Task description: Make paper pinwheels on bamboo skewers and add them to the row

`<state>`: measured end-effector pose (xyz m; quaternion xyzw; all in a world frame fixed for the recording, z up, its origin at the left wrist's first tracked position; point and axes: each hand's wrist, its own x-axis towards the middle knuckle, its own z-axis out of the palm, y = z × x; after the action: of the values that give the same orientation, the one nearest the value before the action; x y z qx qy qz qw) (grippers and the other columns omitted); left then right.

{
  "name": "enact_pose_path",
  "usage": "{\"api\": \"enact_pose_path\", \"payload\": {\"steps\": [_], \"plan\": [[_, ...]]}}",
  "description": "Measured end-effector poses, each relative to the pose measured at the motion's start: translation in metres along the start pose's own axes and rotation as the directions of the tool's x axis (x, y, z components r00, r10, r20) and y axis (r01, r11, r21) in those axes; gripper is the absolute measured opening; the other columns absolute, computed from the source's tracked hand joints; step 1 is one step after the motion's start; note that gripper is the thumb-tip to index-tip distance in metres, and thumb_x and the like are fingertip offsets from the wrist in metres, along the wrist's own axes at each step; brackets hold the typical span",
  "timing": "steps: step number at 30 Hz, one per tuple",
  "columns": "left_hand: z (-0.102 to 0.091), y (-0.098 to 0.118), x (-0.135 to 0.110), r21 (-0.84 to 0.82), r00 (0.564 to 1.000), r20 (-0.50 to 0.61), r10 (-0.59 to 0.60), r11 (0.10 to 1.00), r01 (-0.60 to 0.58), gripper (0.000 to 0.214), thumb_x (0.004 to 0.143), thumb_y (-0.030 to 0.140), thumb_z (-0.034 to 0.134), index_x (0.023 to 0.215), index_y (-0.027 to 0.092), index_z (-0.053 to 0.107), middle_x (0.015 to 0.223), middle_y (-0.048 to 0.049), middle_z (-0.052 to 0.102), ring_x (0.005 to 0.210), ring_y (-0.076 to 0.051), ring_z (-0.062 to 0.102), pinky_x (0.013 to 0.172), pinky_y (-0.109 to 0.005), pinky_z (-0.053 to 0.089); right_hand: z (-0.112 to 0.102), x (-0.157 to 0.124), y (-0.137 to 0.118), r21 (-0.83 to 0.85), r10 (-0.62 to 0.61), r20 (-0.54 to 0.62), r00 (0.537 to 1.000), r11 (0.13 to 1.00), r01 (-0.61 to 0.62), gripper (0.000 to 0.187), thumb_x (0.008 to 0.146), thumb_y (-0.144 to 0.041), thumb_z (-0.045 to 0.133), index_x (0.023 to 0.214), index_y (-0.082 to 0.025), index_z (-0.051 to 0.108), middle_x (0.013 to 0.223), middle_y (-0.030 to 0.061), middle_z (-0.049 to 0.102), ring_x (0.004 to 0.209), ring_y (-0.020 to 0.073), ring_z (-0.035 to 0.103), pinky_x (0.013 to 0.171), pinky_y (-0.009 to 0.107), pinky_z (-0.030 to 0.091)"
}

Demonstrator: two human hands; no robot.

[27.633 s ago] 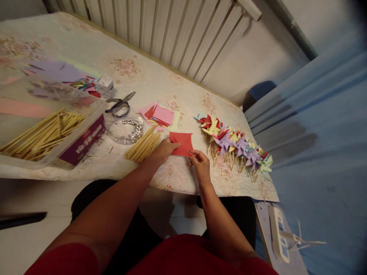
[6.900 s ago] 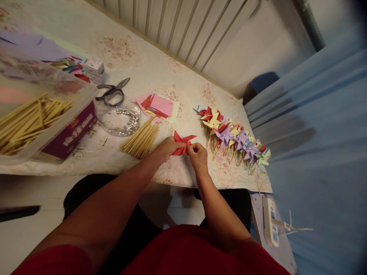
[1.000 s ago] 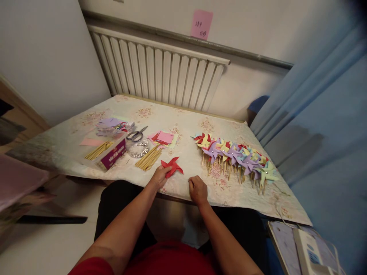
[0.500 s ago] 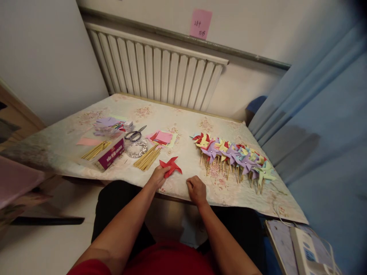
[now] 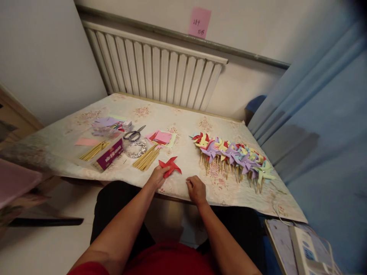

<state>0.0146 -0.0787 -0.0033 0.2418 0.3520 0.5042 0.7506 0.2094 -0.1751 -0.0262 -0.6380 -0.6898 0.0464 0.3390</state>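
A red paper pinwheel (image 5: 172, 166), with no stick visible on it, is pinched in the fingers of my left hand (image 5: 157, 176) near the table's front edge. My right hand (image 5: 197, 189) rests at that edge, a short way to the right of the pinwheel, its fingers curled together; what they hold, if anything, is too small to make out. Several finished pinwheels (image 5: 231, 154) in red, yellow, purple and green on sticks stand in rows to the right. Left of my left hand lies a bundle of thin wooden sticks (image 5: 146, 158).
Coloured paper squares (image 5: 162, 138), scissors (image 5: 134, 134), a clear round dish of shiny pieces (image 5: 136, 149) and a purple-sided box (image 5: 112, 154) holding more sticks are on the left. A white radiator (image 5: 160, 68) runs behind the table; a blue curtain (image 5: 321, 114) hangs at right.
The view has shifted very slightly. Both hands and the red pinwheel stay in nearly the same place.
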Motion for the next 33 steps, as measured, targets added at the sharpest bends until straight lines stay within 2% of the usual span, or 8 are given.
{"api": "enact_pose_path", "payload": {"steps": [8, 19, 33], "plan": [[-0.0007, 0.0005, 0.0, -0.005, 1.0, 0.019, 0.002, 1.0, -0.002, 0.029, 0.058, 0.015, 0.083, 0.081, 0.011, 0.066, 0.07, -0.0021, 0.07, 0.062, -0.011, 0.06, 0.068, -0.026, 0.048, 0.0013, 0.0015, 0.0007, -0.035, 0.018, 0.007, 1.0, 0.999, -0.018, 0.015, 0.09, -0.017, 0.053, 0.09, -0.021, 0.067, 0.088, 0.0046, 0.065, 0.083, 0.0179, 0.06, 0.075, 0.027, 0.042], [-0.0007, -0.0005, 0.0002, -0.005, 1.0, 0.016, 0.011, 1.0, -0.011, 0.024, 0.06, 0.015, 0.082, 0.076, 0.01, 0.065, 0.07, -0.004, 0.07, 0.061, -0.011, 0.061, 0.073, -0.029, 0.049, 0.0021, 0.0019, 0.0032, -0.022, 0.026, 0.003, 1.0, 0.999, -0.026, 0.016, 0.091, -0.017, 0.051, 0.085, -0.02, 0.065, 0.085, 0.0038, 0.063, 0.082, 0.0168, 0.058, 0.075, 0.026, 0.041], [0.0005, 0.0006, -0.0013, -0.042, 0.999, 0.043, 0.011, 0.999, -0.009, 0.033, 0.058, 0.013, 0.084, 0.086, 0.01, 0.065, 0.074, -0.004, 0.072, 0.065, -0.012, 0.064, 0.076, -0.029, 0.052, 0.0032, 0.0008, 0.004, -0.019, 0.012, -0.019, 1.0, 1.0, -0.012, 0.018, 0.092, -0.016, 0.049, 0.083, -0.02, 0.064, 0.086, 0.004, 0.061, 0.083, 0.017, 0.056, 0.076, 0.027, 0.041]]}}
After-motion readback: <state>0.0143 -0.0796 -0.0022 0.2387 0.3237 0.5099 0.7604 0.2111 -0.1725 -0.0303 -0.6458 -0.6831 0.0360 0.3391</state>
